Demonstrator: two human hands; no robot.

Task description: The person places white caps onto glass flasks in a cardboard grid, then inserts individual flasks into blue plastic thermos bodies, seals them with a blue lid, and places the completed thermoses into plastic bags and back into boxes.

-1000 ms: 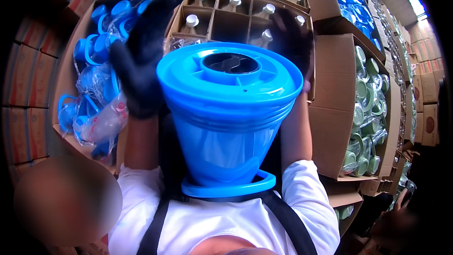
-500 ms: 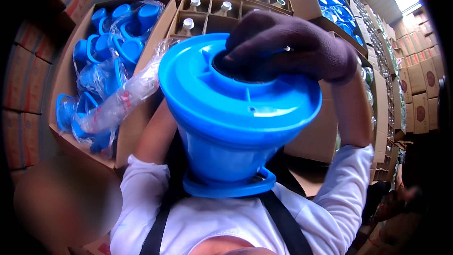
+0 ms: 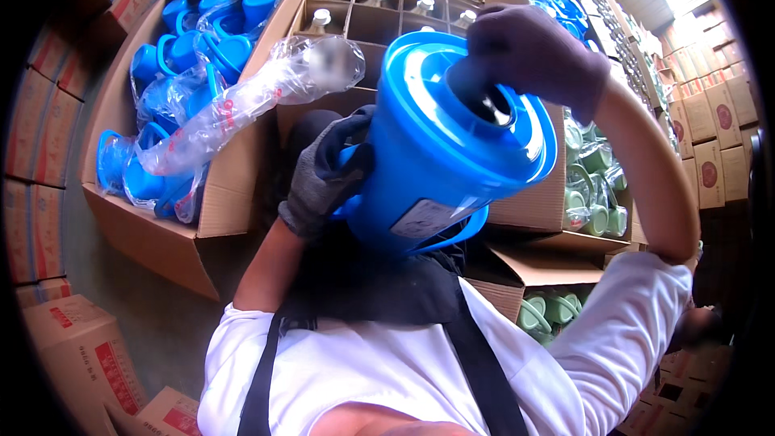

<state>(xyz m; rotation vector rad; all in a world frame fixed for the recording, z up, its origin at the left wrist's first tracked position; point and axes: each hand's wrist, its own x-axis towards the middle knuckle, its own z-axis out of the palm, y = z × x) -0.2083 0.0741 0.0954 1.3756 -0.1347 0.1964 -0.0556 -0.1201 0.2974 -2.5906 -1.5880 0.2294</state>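
Note:
A blue plastic flask casing, perhaps of a thermos, is tilted in front of my chest with its flared, ringed end up. A pale label shows on its side. My left hand, in a grey and dark glove, is closed around a blue part at its left side. My right hand, in a dark purple glove, is bent over the round opening in the flared end. Its fingertips are closed at something dark in the opening that I cannot make out. Something shiny glints inside there.
At the left, an open carton holds blue handled pieces in clear plastic. A clear plastic sleeve lies across its edge. Ahead stands a divided carton of narrow-necked glass pieces. Pale green pieces fill cartons at the right.
The blue casing has shifted upward and right and tipped over, so its label shows. My left hand has come into view at its side. My right hand stays at the opening.

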